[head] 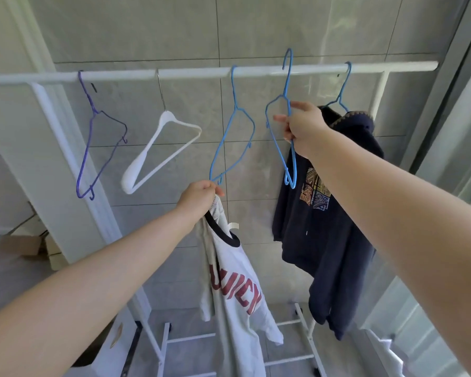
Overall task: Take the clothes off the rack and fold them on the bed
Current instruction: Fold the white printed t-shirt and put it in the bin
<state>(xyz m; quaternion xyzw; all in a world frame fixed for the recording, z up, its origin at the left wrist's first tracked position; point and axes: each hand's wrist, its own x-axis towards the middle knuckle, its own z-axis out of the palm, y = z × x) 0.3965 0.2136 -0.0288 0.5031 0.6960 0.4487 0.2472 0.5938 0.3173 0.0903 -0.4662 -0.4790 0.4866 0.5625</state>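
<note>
Behind the right hand (302, 126), dark hoodie (324, 213) collar partly hidden.

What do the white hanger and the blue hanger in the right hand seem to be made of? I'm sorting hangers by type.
The white hanger looks like moulded plastic, thick and matte, with a bare metal hook. The blue hanger that the right hand grips looks like thin wire with a glossy blue coating, though that is a guess from its look.

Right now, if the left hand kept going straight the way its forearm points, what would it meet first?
Probably the lower end of the light blue hanger just above the left hand, which grips the white T-shirt; behind that, the tiled wall. Depth is unclear.
</note>
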